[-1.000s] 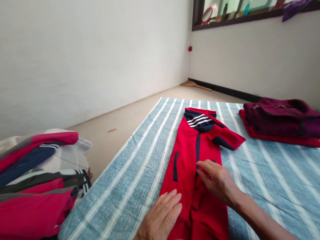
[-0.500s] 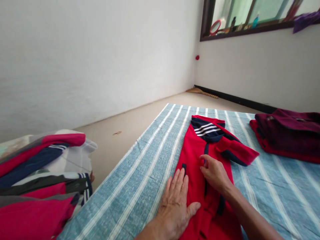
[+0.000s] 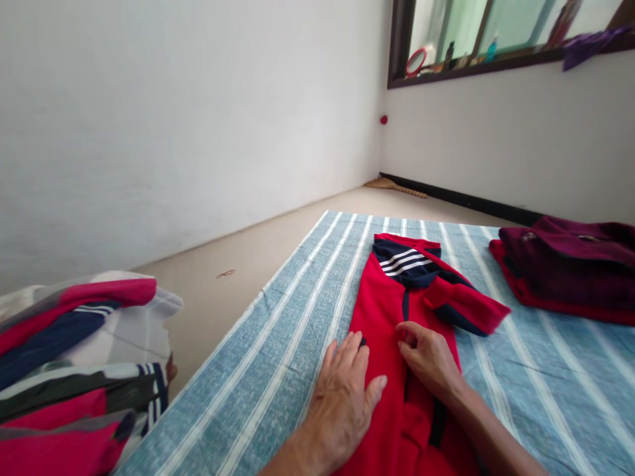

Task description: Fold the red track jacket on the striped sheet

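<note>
A red jacket (image 3: 380, 304) with navy panels and white stripes lies lengthwise on a blue-and-white striped cloth (image 3: 278, 344). Flat on its left edge rests my left hand (image 3: 342, 396), fingers spread, partly covering a small dark patch. My right hand (image 3: 429, 357) is closed at the dark line down the jacket's middle, its thumb and forefinger pinching the fabric there. One sleeve (image 3: 469, 307) sticks out to the right, beyond my right hand.
Folded maroon and red clothes (image 3: 570, 271) are stacked at the right. Several garments (image 3: 74, 330) are heaped at the lower left. Behind are pale floor (image 3: 258, 244), a brush-like item (image 3: 397, 186) by the wall and a window sill (image 3: 471, 66) with small objects.
The view has shifted slightly. My left hand has moved a little down and left along the jacket, its thumb lifting; my right hand still pinches the middle line.
</note>
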{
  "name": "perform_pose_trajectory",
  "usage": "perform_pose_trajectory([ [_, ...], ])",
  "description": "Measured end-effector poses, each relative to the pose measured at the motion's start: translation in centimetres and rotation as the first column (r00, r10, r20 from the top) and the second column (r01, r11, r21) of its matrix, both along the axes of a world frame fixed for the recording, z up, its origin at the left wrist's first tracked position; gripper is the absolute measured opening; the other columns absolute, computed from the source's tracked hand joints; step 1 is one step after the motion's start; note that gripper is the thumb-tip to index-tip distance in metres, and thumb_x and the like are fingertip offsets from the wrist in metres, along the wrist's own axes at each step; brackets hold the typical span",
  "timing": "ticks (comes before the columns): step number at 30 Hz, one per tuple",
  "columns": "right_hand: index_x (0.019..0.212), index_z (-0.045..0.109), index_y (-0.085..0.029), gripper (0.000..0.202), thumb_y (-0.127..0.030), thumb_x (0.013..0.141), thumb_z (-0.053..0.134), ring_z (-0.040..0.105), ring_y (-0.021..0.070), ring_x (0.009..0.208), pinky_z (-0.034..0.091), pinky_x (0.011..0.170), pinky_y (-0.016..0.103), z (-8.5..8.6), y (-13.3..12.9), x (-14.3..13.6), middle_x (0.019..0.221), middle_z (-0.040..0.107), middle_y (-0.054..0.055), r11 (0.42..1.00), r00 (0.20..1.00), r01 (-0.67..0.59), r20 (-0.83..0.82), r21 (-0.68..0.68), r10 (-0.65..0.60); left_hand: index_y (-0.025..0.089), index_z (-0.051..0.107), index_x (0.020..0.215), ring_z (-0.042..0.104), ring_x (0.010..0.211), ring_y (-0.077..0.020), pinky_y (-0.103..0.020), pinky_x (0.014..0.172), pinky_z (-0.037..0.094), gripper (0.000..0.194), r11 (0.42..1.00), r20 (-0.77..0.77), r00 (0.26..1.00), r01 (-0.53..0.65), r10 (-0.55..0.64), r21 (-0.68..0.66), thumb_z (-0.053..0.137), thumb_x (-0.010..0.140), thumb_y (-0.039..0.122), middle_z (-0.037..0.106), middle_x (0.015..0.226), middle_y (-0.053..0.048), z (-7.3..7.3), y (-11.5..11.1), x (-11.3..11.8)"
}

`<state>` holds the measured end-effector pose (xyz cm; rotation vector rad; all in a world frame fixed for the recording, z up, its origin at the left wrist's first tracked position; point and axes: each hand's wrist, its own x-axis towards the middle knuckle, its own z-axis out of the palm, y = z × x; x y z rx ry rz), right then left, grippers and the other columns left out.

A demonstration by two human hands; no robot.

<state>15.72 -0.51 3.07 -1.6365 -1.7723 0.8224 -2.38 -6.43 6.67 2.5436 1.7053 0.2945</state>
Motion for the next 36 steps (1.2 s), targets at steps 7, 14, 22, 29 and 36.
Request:
perform_pose_trajectory([
  [7, 0.092, 0.065, -0.022, 0.028, -0.023, 0.073, 0.045, 0.057, 0.0180, 0.060, 0.038, 0.057, 0.025, 0.1, 0.4, -0.1, 0.062, 0.059, -0.002, 1.000, 0.999, -0.030, -0.035, -0.009, 0.029, 0.005, 0.041, 0.135, 0.028, 0.136, -0.0301, -0.050, 0.107, 0.034, 0.059, 0.999, -0.032, 0.999, -0.018, 0.017, -0.032, 0.039, 0.092, 0.046, 0.035, 0.145, -0.021, -2.0, 5.0, 2.1],
  [14, 0.080, 0.064, -0.021, 0.018, -0.021, 0.075, 0.046, 0.057, 0.0161, 0.059, 0.035, 0.055, 0.024, 1.0, 1.1, -0.1, 0.060, 0.059, -0.001, 0.995, 0.994, -0.097, -0.059, -0.005, 0.097, 0.009, 0.043, 0.134, 0.032, 0.134, -0.0301, -0.051, 0.105, 0.037, 0.060, 1.000, -0.101, 0.995, 0.021, -0.019, 0.013, 0.037, 0.092, 0.051, 0.041, 0.142, -0.019, -3.8, 5.5, 1.4],
  [22, 0.086, 0.064, -0.020, 0.021, -0.028, 0.084, 0.045, 0.058, 0.0162, 0.061, 0.037, 0.057, 0.025, 4.1, 2.7, 2.3, 0.071, 0.064, 0.002, 0.957, 0.999, -0.008, -0.033, 0.289, 0.018, 0.012, 0.056, 0.118, 0.047, 0.125, -0.0272, -0.050, 0.103, 0.041, 0.034, 0.956, -0.063, 0.998, 0.024, -0.006, 0.292, 0.043, 0.091, 0.028, 0.055, 0.131, -0.017, -2.6, 11.3, 2.6],
  [29, 0.088, 0.066, -0.021, 0.019, -0.030, 0.082, 0.051, 0.059, 0.0172, 0.062, 0.036, 0.057, 0.025, 8.1, 9.8, 4.5, 0.068, 0.065, 0.001, 0.930, 0.971, 0.010, 0.220, 0.367, -0.097, 0.012, 0.056, 0.115, 0.042, 0.129, -0.0256, -0.045, 0.107, 0.036, 0.029, 0.980, 0.062, 0.997, -0.060, 0.049, 0.188, 0.047, 0.089, 0.023, 0.051, 0.135, -0.015, -2.7, 18.1, 6.3],
  [36, 0.090, 0.070, -0.022, 0.022, -0.023, 0.080, 0.050, 0.062, 0.0203, 0.084, 0.038, 0.062, 0.024, 9.0, 20.7, 0.4, 0.087, 0.070, 0.006, 0.973, 0.875, -0.102, 0.483, 0.209, -0.012, 0.012, 0.051, 0.123, 0.037, 0.132, -0.0248, -0.047, 0.109, 0.033, 0.035, 0.973, 0.116, 0.992, -0.083, 0.059, 0.214, 0.039, 0.092, 0.022, 0.048, 0.138, -0.014, -5.8, 18.0, 6.8],
])
